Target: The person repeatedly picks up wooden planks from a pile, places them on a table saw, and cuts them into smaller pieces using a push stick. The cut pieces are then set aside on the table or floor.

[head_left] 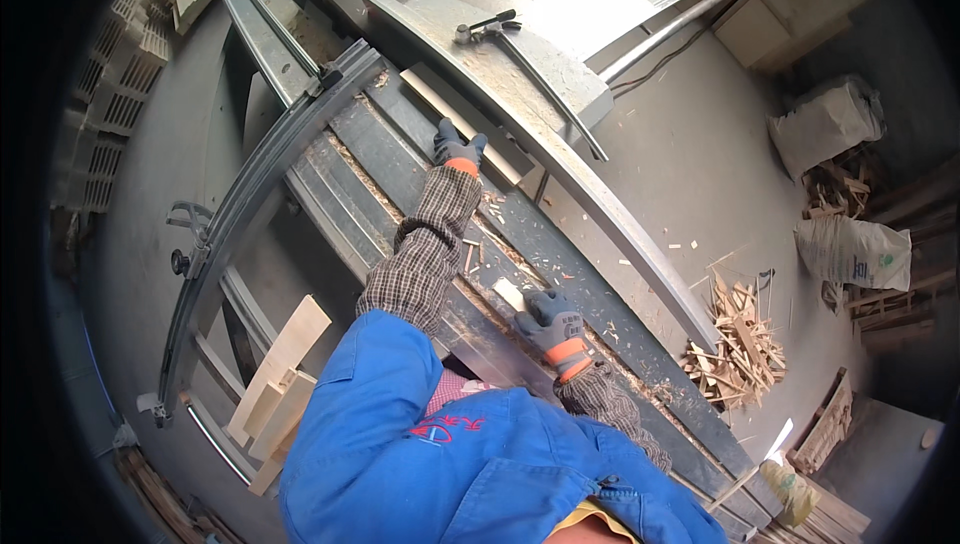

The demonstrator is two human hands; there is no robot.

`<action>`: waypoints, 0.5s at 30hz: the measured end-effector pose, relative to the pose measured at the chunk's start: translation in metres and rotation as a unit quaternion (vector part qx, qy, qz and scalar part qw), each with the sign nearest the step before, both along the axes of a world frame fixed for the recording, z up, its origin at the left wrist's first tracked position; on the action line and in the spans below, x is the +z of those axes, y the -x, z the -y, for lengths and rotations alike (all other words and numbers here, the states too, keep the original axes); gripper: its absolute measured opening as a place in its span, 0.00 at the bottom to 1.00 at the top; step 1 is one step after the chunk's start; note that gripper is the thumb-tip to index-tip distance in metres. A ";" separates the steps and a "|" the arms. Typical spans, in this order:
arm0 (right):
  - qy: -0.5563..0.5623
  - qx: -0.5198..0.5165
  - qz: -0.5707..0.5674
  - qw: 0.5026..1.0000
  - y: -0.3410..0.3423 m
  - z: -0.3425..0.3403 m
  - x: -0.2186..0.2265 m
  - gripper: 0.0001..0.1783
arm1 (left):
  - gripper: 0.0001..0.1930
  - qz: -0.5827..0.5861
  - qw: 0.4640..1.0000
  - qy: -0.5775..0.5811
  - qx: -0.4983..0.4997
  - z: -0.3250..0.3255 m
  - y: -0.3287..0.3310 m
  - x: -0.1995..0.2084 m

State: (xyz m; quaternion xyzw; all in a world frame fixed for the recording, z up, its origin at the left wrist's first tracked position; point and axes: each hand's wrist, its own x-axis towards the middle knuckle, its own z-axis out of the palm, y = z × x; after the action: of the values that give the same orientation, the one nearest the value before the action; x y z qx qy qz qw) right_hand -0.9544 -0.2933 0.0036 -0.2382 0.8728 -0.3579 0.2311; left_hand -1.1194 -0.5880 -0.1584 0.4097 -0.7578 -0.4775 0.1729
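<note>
On the saw table point(355, 159), my left hand point(460, 144), in a grey work glove with an orange cuff, is closed over a long narrow wooden board point(437, 102). The board lies lengthwise beside the long metal fence point(600, 229). Nearer my body, my right hand point(553, 326), gloved the same way, has its fingers bent at a short pale wood piece point(508, 294). Part of that hand's grip is hidden by the glove. Wood chips and thin offcuts point(470, 254) lie scattered between the two hands.
A hammer point(495, 29) and a long metal bar point(560, 99) lie beyond the fence. A curved-looking rail point(215, 209) crosses at left, near stacked boards point(283, 374). Offcuts point(738, 344) are heaped on the floor at right, by white sacks point(855, 249).
</note>
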 end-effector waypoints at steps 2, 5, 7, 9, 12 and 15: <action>0.002 0.007 0.011 1.000 0.007 0.008 -0.001 0.19 | 0.42 0.141 0.984 0.065 -0.083 -0.015 0.014 0.036; -0.040 -0.066 0.050 0.996 0.006 0.015 0.028 0.17 | 0.37 0.185 0.959 0.116 -0.182 -0.008 0.037 0.045; 0.054 -0.010 -0.011 0.998 -0.008 0.007 -0.007 0.17 | 0.34 0.075 0.982 0.080 -0.151 0.052 0.029 -0.003; 0.043 -0.019 0.009 0.999 -0.006 -0.005 -0.025 0.18 | 0.30 -0.029 0.984 0.024 -0.171 0.043 0.029 0.001; 0.073 -0.051 -0.009 0.996 -0.020 -0.047 -0.025 0.22 | 0.24 -0.135 0.968 -0.082 -0.193 0.034 -0.010 -0.011; 0.006 -0.176 -0.037 0.984 -0.054 -0.136 -0.041 0.24 | 0.18 -0.160 0.962 -0.110 -0.191 0.026 -0.083 -0.025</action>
State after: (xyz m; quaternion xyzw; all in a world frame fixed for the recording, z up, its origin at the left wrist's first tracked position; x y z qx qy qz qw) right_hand -0.9002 -0.1574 -0.0377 -0.0956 0.9071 -0.3886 0.1305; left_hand -1.0362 -0.6141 -0.1832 0.1921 -0.7269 -0.6418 0.1514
